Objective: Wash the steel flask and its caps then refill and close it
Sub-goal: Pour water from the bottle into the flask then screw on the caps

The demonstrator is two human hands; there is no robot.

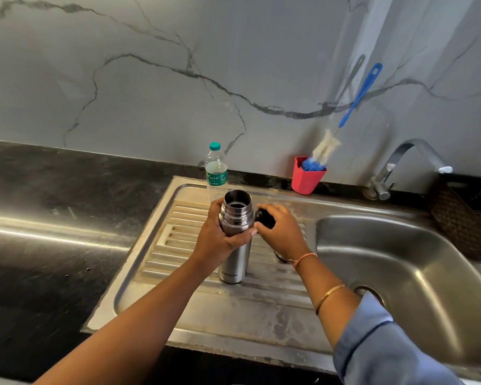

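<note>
2 grips: left hand (220, 237) holds steel flask (233, 263) (upright, uncapped), right hand (285, 232) clutches black cap (265, 218).

Brush (326, 148) in red cup (305, 182) — basket (460, 218)

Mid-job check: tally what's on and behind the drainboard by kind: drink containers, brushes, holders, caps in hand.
Drink containers: 2 (steel flask, plastic water bottle)
Brushes: 1 (bottle brush)
Holders: 1 (red cup)
Caps in hand: 1 (black cap, in the right hand)
Total: 5
</note>
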